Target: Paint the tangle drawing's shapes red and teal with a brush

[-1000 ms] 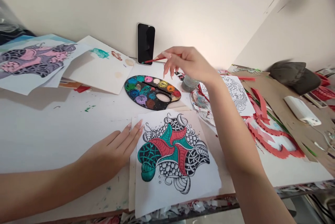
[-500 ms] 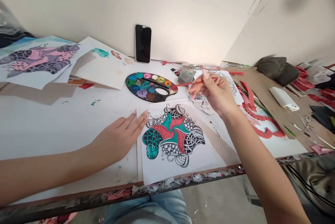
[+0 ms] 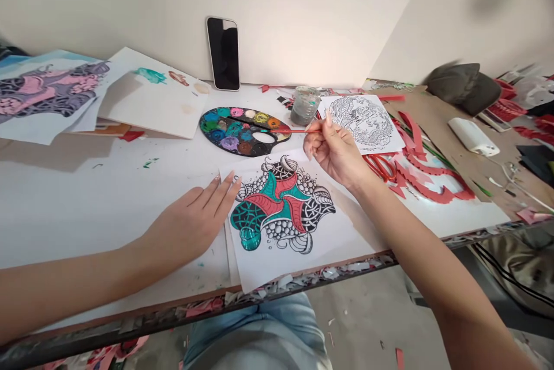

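Observation:
My right hand point(image 3: 333, 150) pinches a thin red-handled paintbrush point(image 3: 298, 131), its far end over the paint palette point(image 3: 212, 142). Whether the bristles touch paint I cannot tell. The dark oval palette holds several colour wells, and a dark stick lies across it. My left hand point(image 3: 203, 211) rests flat, fingers stretched out, on the left edge of the patterned drawing point(image 3: 281, 205). Red and teal fill part of that drawing; other parts stay black and white. Behind the right hand stands a clear jar point(image 3: 305, 105) of cloudy water.
A phone point(image 3: 224, 53) leans on the wall. Painted sheets point(image 3: 52, 90) and a paint-marked board point(image 3: 156, 104) lie left. To the right are a dragon line drawing point(image 3: 361, 122), red-handled scissors point(image 3: 383, 168), red paper strips point(image 3: 433, 179), a white device point(image 3: 473, 136) and a cap point(image 3: 465, 87).
My right hand has shifted left with the paintbrush, bringing it farther over the palette. The dragon drawing and scissors show more fully. My left hand stays on the sheet; the camera view has shifted slightly.

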{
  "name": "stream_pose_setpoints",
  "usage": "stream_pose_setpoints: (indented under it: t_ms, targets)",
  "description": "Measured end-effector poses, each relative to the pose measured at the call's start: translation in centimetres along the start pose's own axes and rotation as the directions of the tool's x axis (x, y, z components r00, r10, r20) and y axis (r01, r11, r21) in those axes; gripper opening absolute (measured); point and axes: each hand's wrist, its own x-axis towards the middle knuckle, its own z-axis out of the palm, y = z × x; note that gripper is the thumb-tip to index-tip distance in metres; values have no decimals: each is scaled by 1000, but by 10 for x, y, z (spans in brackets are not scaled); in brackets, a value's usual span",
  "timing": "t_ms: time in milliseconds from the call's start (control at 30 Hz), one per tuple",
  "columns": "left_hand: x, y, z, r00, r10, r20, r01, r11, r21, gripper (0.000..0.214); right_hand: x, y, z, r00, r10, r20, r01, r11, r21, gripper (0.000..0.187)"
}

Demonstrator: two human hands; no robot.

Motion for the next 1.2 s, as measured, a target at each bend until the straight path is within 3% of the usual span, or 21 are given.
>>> stream_pose_setpoints:
  t_ms: [233,367,500,600,700,867,967,1100,1200]
  targets:
    - [0,-1,-6,999,30,23,-31,998,54,50,-4,-1,16,996,-85,20,81,984,158,34]
    - [1,-3,-9,999,40,27,-42,997,59,49,-7,3,22,997,-75,-11,76,991,113,53]
    - [2,-4,-9,998,53,32,-55,997,56,47,-8,4,24,984,-121,-130,134,987,93,72]
    - [2,-5,-11,997,62,39,-64,997,45,46,-7,7,23,981,-148,-125,156,986,63,83]
    - [1,-7,-13,995,81,52,-82,996,26,44,-9,12,25,985,-133,-109,129,991,-38,82]
    - [0,-9,-14,994,85,71,-87,996,26,41,-18,19,28,1000,-7,-29,3,990,-138,86]
    - [-1,-10,-12,993,77,85,-78,997,19,41,-18,22,25,999,-17,-30,12,988,-157,76]
    - [-1,-12,-13,984,64,168,-51,995,-80,67,-13,26,19,997,-70,-14,68,988,-139,77]
    - [-2,-13,-15,965,19,262,28,984,-174,89,-13,26,18,992,28,123,-16,995,-97,73]
